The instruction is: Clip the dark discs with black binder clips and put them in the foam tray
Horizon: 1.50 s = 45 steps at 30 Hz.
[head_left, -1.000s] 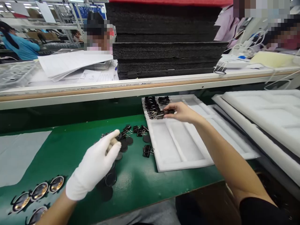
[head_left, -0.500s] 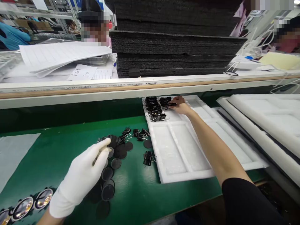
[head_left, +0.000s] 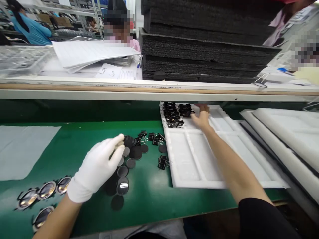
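Observation:
My left hand wears a white glove and hovers over a scatter of black round discs on the green belt, its fingers pinched together near a disc. My bare right hand is stretched out over the far end of a white foam tray, fingers spread, just right of two rows of black binder clips packed in the tray. The right hand holds nothing. Loose binder clips lie on the belt beside the tray, and one more clip sits nearer to me.
Shiny oval lens pieces lie at the belt's near left. A white sheet covers the left. More white foam trays are stacked at right. A shelf rail runs across above, carrying papers and black foam stacks. Other people work beyond.
My right hand carried a binder clip to the far rows in the tray, released it and now lifts away with fingers spread. My left hand stayed over the discs.

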Each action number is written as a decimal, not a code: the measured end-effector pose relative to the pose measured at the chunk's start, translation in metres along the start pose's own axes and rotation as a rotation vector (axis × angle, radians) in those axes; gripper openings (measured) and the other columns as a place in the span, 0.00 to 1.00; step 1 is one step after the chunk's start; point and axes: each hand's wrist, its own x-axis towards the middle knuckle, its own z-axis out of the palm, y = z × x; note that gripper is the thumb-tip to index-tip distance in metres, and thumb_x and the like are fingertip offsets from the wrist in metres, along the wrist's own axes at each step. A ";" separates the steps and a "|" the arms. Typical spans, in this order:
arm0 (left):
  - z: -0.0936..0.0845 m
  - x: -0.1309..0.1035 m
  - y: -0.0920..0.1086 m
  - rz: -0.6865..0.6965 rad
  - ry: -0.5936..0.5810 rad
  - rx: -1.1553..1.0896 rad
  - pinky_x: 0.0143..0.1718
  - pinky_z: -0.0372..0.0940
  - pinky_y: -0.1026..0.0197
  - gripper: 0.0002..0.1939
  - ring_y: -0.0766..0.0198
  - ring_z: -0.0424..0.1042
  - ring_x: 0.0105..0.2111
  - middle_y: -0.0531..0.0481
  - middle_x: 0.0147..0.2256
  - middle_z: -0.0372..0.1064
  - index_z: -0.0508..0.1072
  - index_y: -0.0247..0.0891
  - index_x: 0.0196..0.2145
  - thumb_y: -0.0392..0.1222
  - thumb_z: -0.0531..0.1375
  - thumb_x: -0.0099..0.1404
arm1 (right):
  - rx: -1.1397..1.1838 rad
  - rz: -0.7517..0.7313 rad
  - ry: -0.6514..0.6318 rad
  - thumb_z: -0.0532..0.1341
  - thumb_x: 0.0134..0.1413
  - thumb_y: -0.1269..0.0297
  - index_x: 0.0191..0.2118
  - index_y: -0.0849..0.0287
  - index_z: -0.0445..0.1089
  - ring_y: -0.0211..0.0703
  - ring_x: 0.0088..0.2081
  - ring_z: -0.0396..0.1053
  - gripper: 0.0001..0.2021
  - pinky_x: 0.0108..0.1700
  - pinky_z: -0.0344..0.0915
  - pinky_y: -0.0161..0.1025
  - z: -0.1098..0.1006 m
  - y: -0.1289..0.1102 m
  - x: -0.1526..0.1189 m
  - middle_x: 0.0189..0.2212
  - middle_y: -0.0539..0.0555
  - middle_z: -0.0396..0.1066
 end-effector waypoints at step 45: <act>-0.009 -0.024 -0.089 0.235 -0.526 0.458 0.61 0.55 0.38 0.22 0.45 0.74 0.48 0.46 0.46 0.77 0.80 0.45 0.46 0.59 0.69 0.60 | -0.169 -1.019 -0.698 0.59 0.69 0.66 0.51 0.63 0.73 0.51 0.42 0.69 0.10 0.41 0.50 0.45 -0.018 -0.258 -0.211 0.43 0.60 0.74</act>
